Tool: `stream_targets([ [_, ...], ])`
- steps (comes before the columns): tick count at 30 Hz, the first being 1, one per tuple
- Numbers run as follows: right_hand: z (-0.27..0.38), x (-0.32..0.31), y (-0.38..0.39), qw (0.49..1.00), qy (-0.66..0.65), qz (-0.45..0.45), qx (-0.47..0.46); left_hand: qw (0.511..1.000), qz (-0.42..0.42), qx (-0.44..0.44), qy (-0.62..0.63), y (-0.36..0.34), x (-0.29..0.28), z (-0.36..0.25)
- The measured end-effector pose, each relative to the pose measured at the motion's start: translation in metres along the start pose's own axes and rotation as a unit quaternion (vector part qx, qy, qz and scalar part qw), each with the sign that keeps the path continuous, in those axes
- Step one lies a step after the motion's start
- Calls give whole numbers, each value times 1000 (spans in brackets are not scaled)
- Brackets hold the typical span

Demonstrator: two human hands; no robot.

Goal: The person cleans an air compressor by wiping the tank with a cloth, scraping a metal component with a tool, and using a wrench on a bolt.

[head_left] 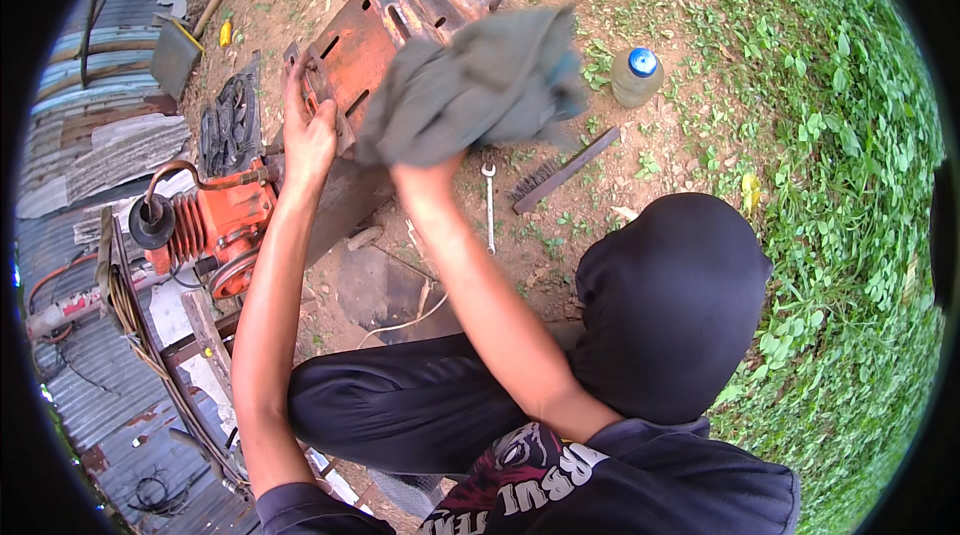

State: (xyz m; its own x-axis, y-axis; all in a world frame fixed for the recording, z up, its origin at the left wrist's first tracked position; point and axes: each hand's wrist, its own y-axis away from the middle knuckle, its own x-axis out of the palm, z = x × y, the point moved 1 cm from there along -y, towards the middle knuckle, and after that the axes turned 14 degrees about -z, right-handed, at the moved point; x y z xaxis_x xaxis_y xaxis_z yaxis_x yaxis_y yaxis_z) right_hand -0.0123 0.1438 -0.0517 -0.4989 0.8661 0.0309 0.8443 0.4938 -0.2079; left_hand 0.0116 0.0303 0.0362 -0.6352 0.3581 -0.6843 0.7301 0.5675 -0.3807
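The grey-green cloth [480, 80] is located above the slotted orange metal plate [345, 55], bunched and blurred along its right edge. It covers part of the plate; whether it touches the metal cannot be confirmed from this view.

The right hand [425, 175] is largely hidden under the cloth and appears closed on its gathered lower side, a hold that leaves the free folds loose over the metal. The finger positions cannot be told.

The left hand [311, 135] grips a narrow metal bracket [320, 83] at the plate's near left side, thumb on one side and fingers on the other. In this inspector's judgement, the grip steadies the bracket and keeps that arm out from under the cloth.

Beside the left forearm stands an orange finned pump [235, 210].

On the bare ground to the right lie a wrench [490, 207] and a wire brush [568, 171], with a blue-capped container [637, 85] upright beyond them. All three appear placed for easy reach by the right arm, outside the working area. Corrugated sheets [85, 355] line the left side.
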Motion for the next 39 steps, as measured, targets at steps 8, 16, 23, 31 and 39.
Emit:
stream_targets([
  [8, 59, 9, 2, 346, 844, -3, -409, 1000, -6, -7, -5, 1, 3, -9],
  [16, 61, -55, 47, 646, 616, -186, -411, 1000, -11, -2, -22, 2, -4, 2],
  [23, 13, -135, 149, 161, 942, -225, -192, 998, -6, -60, 31, 2, 6, -17],
  [31, -32, -48, 84, 846, 443, -242, -173, 999, -2, -26, 31, -2, 7, -9],
  [39, 29, 17, -9, 973, -169, -97, 127, 1000, -17, -24, 10, -1, 7, -13],
])
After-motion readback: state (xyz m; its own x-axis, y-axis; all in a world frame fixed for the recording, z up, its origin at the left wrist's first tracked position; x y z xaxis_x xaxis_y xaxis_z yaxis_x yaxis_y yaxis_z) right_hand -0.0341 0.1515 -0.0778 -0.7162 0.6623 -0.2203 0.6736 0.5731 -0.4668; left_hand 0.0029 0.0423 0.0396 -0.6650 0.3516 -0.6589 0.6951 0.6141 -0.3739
